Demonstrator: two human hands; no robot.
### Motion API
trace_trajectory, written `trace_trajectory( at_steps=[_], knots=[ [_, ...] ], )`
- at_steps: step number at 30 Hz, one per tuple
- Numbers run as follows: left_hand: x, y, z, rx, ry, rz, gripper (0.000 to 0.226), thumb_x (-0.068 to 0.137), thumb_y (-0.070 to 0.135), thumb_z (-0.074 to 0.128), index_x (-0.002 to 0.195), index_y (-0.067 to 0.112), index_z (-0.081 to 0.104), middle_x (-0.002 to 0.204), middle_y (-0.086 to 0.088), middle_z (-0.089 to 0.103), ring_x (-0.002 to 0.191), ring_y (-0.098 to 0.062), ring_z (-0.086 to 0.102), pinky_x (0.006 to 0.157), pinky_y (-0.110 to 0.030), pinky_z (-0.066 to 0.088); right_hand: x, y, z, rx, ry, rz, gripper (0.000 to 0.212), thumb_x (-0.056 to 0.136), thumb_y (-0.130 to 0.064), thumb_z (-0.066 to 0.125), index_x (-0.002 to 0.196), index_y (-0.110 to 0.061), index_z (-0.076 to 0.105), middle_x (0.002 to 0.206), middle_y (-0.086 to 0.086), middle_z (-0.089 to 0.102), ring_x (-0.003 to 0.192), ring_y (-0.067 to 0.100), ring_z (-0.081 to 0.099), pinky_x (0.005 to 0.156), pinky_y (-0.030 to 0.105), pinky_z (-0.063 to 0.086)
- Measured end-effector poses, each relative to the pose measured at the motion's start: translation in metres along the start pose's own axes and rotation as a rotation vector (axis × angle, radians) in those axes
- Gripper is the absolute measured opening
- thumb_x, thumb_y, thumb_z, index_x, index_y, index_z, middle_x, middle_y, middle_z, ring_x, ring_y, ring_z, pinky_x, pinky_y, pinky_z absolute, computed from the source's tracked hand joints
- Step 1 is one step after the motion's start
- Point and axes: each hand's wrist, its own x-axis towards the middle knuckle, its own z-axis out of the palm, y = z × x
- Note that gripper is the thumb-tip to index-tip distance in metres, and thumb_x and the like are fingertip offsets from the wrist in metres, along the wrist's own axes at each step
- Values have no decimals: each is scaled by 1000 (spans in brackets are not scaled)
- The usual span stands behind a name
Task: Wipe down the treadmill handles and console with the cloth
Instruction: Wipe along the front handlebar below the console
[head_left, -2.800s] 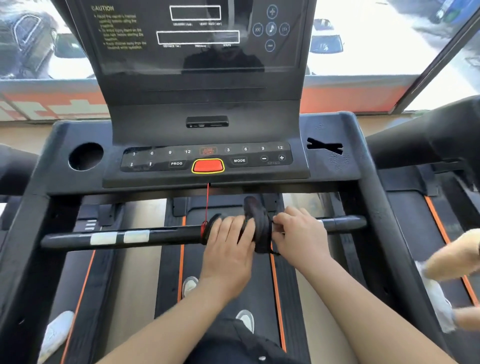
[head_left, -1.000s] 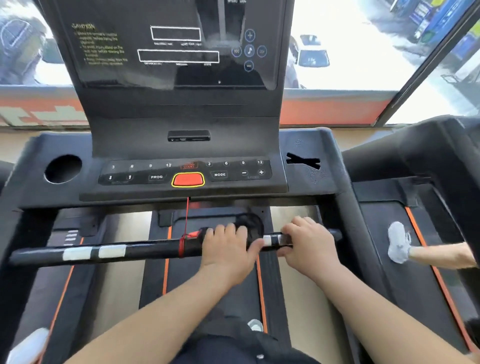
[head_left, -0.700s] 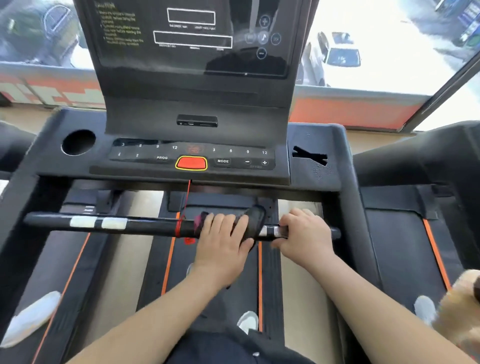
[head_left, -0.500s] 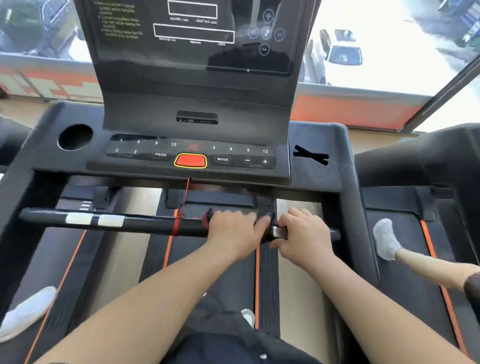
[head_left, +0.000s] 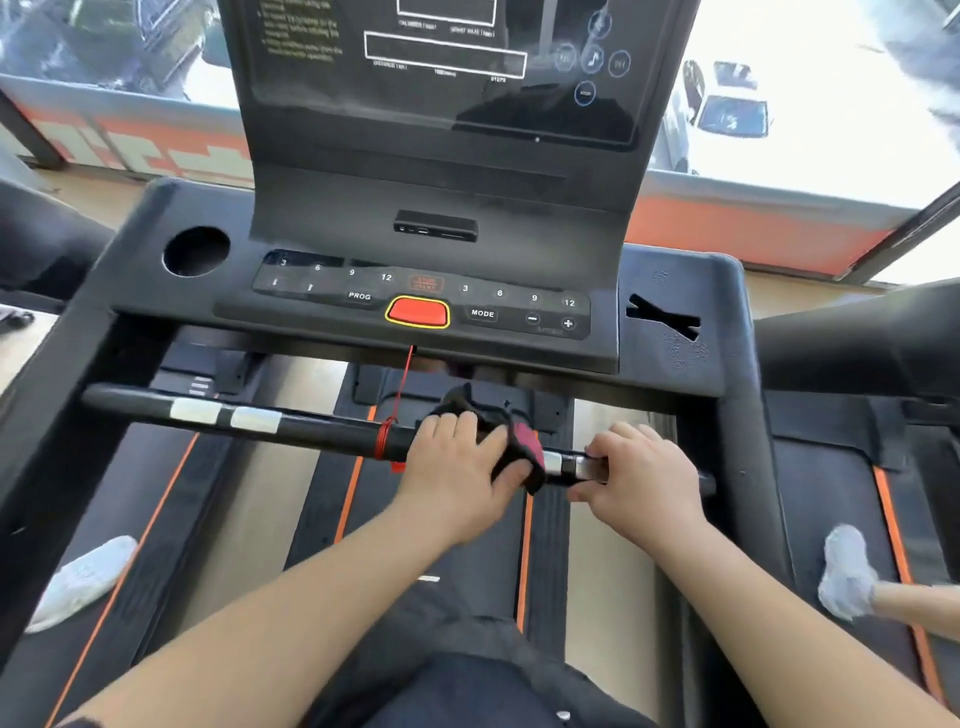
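While on handlebar (head_left: 322, 428), cloth (head_left: 522, 441) under hand (head_left: 457, 478)

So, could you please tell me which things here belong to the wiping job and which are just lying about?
Job: cloth, held by the left hand; handlebar, gripped by the right hand; console.
Not the job: red cord, cup hole, shoe on the next belt, car outside.

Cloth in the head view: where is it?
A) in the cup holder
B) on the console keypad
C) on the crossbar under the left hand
C: the left hand grips the dark cloth against the crossbar handle; the right hand holds the bar beside it.
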Motion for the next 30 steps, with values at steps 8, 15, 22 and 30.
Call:
trace_trajectory(
  at_steps=[8,15,22,30],
  knots=[
    [0,25,-3,-60,-6,-136,72,92,77,21,107,21,64,103,-7,65,103,-33,54,106,-50,31,0,-6,-10,-2,-28,14,42,69,-63,78,93,-31,64,90,-12,56,97,15,54,78,33,47],
    [37,52,-29,-122,-176,-229,79,95,70,16,96,15,72,93,-11,68,89,-31,58,75,-42,35,2,-5,-11,-58,-33,1,43,65,-66,78,85,-31,62,85,-13,55,90,12,52,70,31,46],
    [2,44,8,-91,-32,-44,58,100,60,26,124,18,59,120,-13,63,113,-38,53,103,-52,36,0,-1,-5,-23,-16,6,43,67,-64,78,93,-32,67,89,-12,57,95,15,55,71,31,43],
    [31,39,-16,-61,-119,-58,84,91,77,4,115,26,67,115,-9,69,107,-33,60,92,-49,41,0,5,4,13,26,9,40,63,-60,80,87,-30,68,87,-12,59,87,17,55,71,33,45]
  ],
)
